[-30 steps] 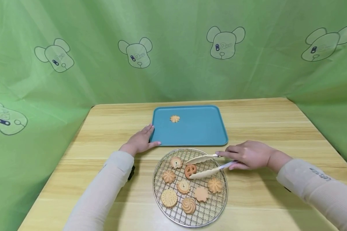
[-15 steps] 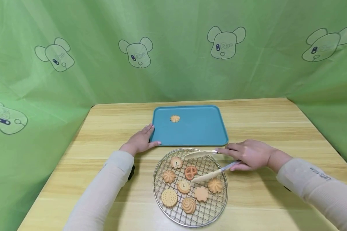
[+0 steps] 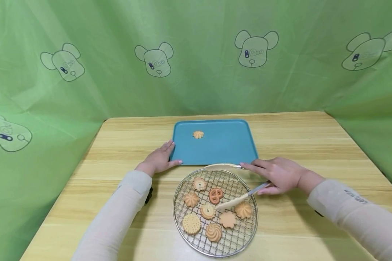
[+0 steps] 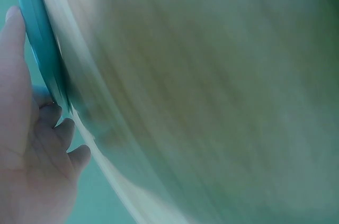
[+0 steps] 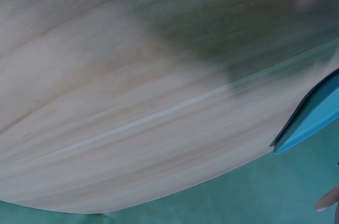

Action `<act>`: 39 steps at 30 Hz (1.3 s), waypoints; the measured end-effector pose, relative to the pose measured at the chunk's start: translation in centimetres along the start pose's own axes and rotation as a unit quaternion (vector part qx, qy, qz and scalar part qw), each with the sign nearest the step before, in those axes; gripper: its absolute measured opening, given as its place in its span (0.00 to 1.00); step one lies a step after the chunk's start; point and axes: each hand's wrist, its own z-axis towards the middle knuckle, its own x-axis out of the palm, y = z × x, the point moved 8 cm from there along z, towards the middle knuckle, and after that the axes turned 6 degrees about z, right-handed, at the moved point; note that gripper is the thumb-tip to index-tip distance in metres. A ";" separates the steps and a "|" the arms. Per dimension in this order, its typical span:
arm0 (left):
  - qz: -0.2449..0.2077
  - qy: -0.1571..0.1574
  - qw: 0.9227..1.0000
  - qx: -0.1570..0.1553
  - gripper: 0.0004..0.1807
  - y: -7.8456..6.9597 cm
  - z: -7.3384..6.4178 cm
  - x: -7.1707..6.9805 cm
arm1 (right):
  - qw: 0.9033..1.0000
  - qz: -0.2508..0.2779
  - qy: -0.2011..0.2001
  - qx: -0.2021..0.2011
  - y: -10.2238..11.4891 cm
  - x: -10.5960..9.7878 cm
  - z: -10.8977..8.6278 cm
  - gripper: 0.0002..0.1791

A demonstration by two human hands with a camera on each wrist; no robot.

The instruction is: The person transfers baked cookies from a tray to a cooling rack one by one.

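My right hand (image 3: 282,175) grips a pair of tongs (image 3: 232,203) with pale tips, held over a round wire rack (image 3: 235,239). The tongs' two arms stand wide apart: one tip lies over the far rim, the other beside a ring-like cookie (image 3: 208,211). Between them a brown pretzel-shaped cookie (image 3: 216,195) lies on the mesh, untouched as far as I can see. My left hand (image 3: 158,159) rests at the near left corner of a blue tray (image 3: 222,145), thumb along the front edge and fingers along the left side. One flower-shaped cookie (image 3: 198,135) lies on the tray.
Several more cookies lie on the rack, among them a round dotted one (image 3: 191,223) and a swirled one (image 3: 213,232). Rack and tray stand close together on a wooden table (image 3: 124,145). A green curtain (image 3: 196,90) borders the table behind and at the sides.
The tongs have spread from around the pretzel-shaped cookie; the far arm has moved away toward the tray, the near arm slightly toward me. My left hand keeps its place.
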 end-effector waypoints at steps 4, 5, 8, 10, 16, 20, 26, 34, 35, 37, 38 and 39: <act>0.002 -0.001 1.000 0.000 0.50 -0.1 0.0 -0.1 | 1.000 -0.003 -0.001 0.006 -0.1 0.2 0.3 0.49; 0.002 -0.001 1.000 0.000 0.50 -0.1 0.0 -0.1 | 1.000 -0.004 0.000 0.010 -0.1 0.2 0.4 0.49; 0.002 -0.001 1.000 0.000 0.50 -0.1 0.0 -0.2 | 1.000 -0.006 0.002 0.022 -0.2 0.3 0.6 0.50; 0.002 0.000 1.000 0.000 0.49 -0.2 -0.1 -0.2 | 0.999 -0.006 0.004 0.031 -0.3 0.3 0.9 0.50; -0.001 0.002 1.000 0.000 0.49 -0.2 -0.1 -0.2 | 0.998 -0.010 0.006 0.055 -0.7 0.7 1.5 0.51; -0.001 0.001 1.000 0.001 0.49 -0.2 0.0 -0.1 | 0.997 -0.013 -0.002 0.075 -1.1 0.8 2.0 0.50; -0.001 0.001 1.000 0.001 0.50 -0.1 0.0 0.0 | 0.992 -0.008 0.002 0.127 -1.9 1.1 2.9 0.51; 0.004 0.000 1.000 0.001 0.50 -0.1 0.0 -0.1 | 0.974 0.011 0.033 0.222 -3.2 1.7 4.5 0.51; 0.005 0.000 1.000 0.001 0.50 -0.1 0.0 -0.1 | 0.971 0.016 0.036 0.236 -3.5 1.9 4.7 0.51; 0.005 -0.002 1.000 0.001 0.50 0.0 0.0 -0.1 | 0.964 0.022 0.041 0.263 -3.9 2.1 5.0 0.52; 0.005 -0.003 1.000 0.000 0.50 0.0 0.1 -0.1 | 0.960 0.024 0.044 0.276 -4.2 2.2 5.1 0.53; 0.006 -0.002 1.000 0.000 0.50 0.0 0.1 -0.1 | 0.956 0.026 0.047 0.288 -4.4 2.3 5.2 0.54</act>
